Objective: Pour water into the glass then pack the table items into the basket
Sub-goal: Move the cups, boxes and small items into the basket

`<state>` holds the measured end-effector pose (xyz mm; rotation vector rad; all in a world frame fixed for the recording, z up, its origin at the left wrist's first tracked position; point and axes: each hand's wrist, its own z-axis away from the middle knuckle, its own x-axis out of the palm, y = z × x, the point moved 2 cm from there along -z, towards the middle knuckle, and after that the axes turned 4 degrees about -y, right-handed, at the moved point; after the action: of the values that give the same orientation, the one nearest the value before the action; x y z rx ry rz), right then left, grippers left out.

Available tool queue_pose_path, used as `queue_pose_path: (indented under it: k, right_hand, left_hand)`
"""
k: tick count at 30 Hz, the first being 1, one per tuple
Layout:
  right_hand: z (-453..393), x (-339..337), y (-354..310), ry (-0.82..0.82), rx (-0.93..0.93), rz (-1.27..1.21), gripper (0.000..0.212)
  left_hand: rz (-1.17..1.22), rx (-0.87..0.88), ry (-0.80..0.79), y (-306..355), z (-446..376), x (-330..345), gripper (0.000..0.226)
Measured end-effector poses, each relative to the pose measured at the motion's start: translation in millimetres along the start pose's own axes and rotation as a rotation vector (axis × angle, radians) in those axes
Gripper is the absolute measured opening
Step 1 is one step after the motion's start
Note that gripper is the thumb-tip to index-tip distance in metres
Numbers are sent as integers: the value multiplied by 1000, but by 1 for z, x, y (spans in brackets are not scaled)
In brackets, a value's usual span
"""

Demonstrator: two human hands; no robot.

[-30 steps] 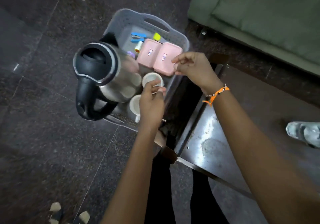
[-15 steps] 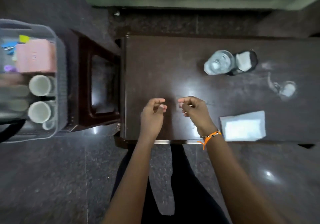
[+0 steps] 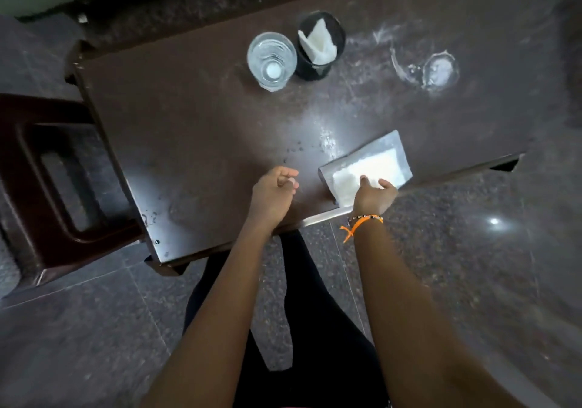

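Fingers [image 3: 385,184] over tissue box [image 3: 367,165], table [image 3: 189,124] edge

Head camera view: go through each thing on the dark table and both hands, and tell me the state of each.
Clear drinking glass: upright, untouched.
Black round holder: upright, white napkin inside.
Grey rectangular tissue box: lying flat at the table's near edge.
Dark wooden table: wet marks at far right.
Right hand: fingers extended, over the box.
Left hand: loosely curled, holding nothing.
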<state>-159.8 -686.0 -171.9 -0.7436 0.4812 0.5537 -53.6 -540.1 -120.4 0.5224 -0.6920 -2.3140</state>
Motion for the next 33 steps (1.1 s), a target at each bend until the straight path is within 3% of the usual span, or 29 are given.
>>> queue_pose_path:
  k: [3, 8, 10, 13, 14, 17, 20, 23, 27, 29, 31, 33]
  right_hand:
    - [-15, -7, 12, 66, 175, 15, 64]
    - [-26, -7, 13, -91, 276, -216, 69]
    - [-27, -6, 10, -165, 256, -227, 54]
    - [-16, -3, -2, -315, 235, -357, 9]
    - [-12, -2, -6, -365, 214, -356, 15]
    - [2, 3, -20, -484, 37, -229, 24]
    - [31, 8, -37, -605, -165, -41, 18]
    - [75, 15, -55, -747, -492, 192, 21]
    - [135, 17, -66, -975, -1134, 494, 23]
    - [154, 16, -66, -1042, -1344, 744, 26]
    - [166, 15, -64, -1091, -1432, 933, 28]
    - [171, 10, -67, -1107, -1398, 873, 35]
  left_hand:
    - [-25, -17, -14, 4, -1, 11, 23]
    - [-76, -55, -12, -1, -1, 19, 24]
    - [-76, -53, 2, -1, -1, 18, 24]
    - [-49, -34, 6, 0, 1, 14, 22]
    - [-41, -31, 4, 2, 1, 13, 22]
    - [-53, -2, -7, 11, 0, 2, 27]
    - [33, 40, -139, 18, 7, -12, 50]
    - [369, 13, -187, 22, 18, -29, 55]
    - [945, -31, -223, 19, 29, -61, 78]
    - [1128, 8, -217, 11, 37, -82, 72]
    - [1147, 25, -150, 1, 45, -101, 48]
    - [1051, 33, -107, -9, 50, -113, 38]
